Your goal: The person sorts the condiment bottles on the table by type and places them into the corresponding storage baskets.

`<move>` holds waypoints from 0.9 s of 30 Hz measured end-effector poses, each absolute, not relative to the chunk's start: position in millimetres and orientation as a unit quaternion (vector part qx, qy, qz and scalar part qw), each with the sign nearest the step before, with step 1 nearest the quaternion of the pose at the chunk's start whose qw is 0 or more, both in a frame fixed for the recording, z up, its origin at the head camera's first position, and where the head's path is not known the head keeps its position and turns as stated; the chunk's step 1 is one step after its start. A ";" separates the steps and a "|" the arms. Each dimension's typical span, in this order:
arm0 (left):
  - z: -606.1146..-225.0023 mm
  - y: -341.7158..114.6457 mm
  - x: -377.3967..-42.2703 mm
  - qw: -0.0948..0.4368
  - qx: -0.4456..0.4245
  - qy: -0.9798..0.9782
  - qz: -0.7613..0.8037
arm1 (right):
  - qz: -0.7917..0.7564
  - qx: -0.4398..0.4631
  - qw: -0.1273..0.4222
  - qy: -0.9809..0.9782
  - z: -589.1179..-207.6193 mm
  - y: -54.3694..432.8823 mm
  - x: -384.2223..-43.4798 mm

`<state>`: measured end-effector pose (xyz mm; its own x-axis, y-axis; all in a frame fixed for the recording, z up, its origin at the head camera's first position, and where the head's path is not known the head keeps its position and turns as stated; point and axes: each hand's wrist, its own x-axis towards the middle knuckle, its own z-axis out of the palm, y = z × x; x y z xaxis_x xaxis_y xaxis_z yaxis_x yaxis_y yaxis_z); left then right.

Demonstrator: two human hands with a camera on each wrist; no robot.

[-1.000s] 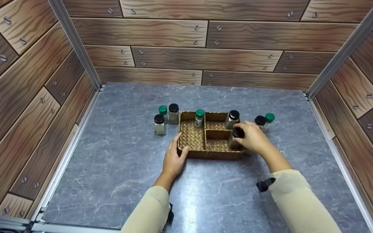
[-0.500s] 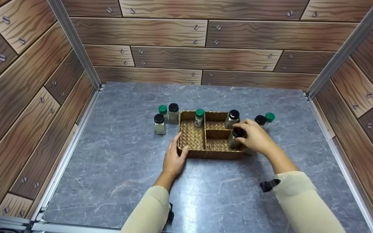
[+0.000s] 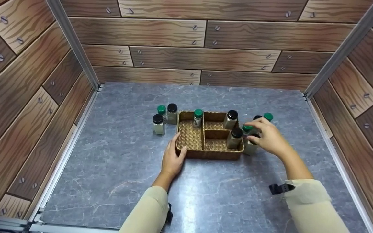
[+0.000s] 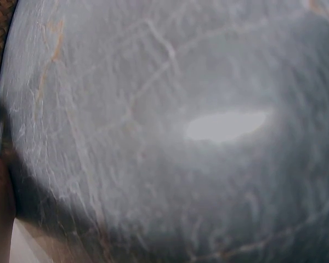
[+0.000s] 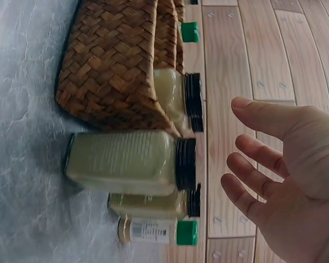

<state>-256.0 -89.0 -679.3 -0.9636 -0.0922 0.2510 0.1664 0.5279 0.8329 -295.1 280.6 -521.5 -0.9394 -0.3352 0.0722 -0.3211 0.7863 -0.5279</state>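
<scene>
My left hand point(image 3: 172, 159) rests at the front left corner of a woven basket point(image 3: 212, 155), its thumb and fingers touching the walls. My right hand point(image 3: 267, 137) hovers above several spice jars standing right of the basket, holding nothing; the right wrist view shows its fingers spread from the thumb. Directly beneath stands a black-lidded jar point(image 5: 120, 161), mostly hidden in the head view. In the basket's front right compartment stands another black-lidded jar point(image 3: 234, 138). A second one point(image 3: 231, 119) is in the back right compartment, and a small green-capped jar point(image 3: 197, 118) in the left one.
Left of the basket stand two black-lidded jars, a near one point(image 3: 158, 124) and a far one point(image 3: 172, 114), with a green-capped jar point(image 3: 161, 111) beside them. Another green-capped jar point(image 3: 268, 116) stands behind my right hand. Wood-patterned walls point(image 3: 186, 32) enclose the grey marbled table point(image 3: 108, 161).
My right hand has let go of the black-lidded jar in the front right compartment and moved right, over the jars outside. The left hand stays at the basket corner.
</scene>
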 end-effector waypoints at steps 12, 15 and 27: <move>-678.6 -88.0 -256.2 0.141 -0.023 -0.862 -0.487 | -0.330 -0.118 -0.015 0.936 -542.8 305.5 -279.2; -679.5 -87.8 -256.2 0.140 -0.021 -0.861 -0.488 | -0.350 -0.094 -0.022 0.932 -553.9 304.4 -275.7; -678.0 -87.5 -255.5 0.144 -0.026 -0.860 -0.488 | -0.384 -0.003 -0.069 0.921 -587.2 284.7 -275.7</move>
<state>-255.5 -87.5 -678.0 -0.9570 -0.0966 0.2735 0.1851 0.5224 0.8324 -275.7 284.7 -587.2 -0.9905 0.0466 0.1291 -0.0590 0.7051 -0.7066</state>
